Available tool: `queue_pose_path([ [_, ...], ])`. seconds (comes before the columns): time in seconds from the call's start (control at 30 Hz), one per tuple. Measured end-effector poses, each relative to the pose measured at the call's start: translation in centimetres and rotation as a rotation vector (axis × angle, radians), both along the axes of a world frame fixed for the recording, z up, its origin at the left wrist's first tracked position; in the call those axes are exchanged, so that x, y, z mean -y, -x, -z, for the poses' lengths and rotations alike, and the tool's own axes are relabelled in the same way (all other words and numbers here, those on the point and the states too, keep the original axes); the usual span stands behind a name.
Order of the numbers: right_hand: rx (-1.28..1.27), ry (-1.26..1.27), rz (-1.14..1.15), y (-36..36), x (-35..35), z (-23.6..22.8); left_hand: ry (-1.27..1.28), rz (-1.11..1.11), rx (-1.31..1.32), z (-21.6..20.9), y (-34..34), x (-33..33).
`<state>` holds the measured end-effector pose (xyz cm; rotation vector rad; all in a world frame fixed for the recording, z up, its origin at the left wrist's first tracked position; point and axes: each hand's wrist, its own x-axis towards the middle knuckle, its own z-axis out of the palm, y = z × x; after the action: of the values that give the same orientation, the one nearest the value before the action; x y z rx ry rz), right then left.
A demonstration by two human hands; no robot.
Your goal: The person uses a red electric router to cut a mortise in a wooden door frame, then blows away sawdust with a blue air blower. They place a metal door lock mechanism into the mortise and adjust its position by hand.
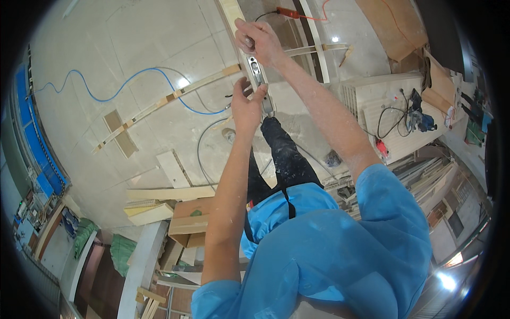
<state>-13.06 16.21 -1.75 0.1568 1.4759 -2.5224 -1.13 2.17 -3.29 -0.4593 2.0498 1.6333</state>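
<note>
A narrow pale board [231, 11] comes in from the top edge and runs down toward my knee. Along it lies a silvery slotted metal fitting [255, 69]; its exact kind is not clear. My left hand [248, 109] is closed around the fitting's near part, thumb on top and fingers at its left side. Over the board just beyond, my right hand [263, 45] is curled, the fingertips drawn in toward the thumb. Whatever may be in those fingers is too small or hidden to make out.
A blue hose [133, 80] winds over the tiled floor at left, near a long wooden strip [175, 95]. At right a corded blue power tool [423, 120] rests on stacked pale panels [393, 127]. A cardboard box [188, 220] stands near my left forearm.
</note>
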Motion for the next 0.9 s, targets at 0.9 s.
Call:
queue_pose_path([
  [0.9, -0.562, -0.824, -0.014, 10.6, -1.3, 5.9, -0.007, 0.013, 0.025, 0.2, 0.2, 0.3],
])
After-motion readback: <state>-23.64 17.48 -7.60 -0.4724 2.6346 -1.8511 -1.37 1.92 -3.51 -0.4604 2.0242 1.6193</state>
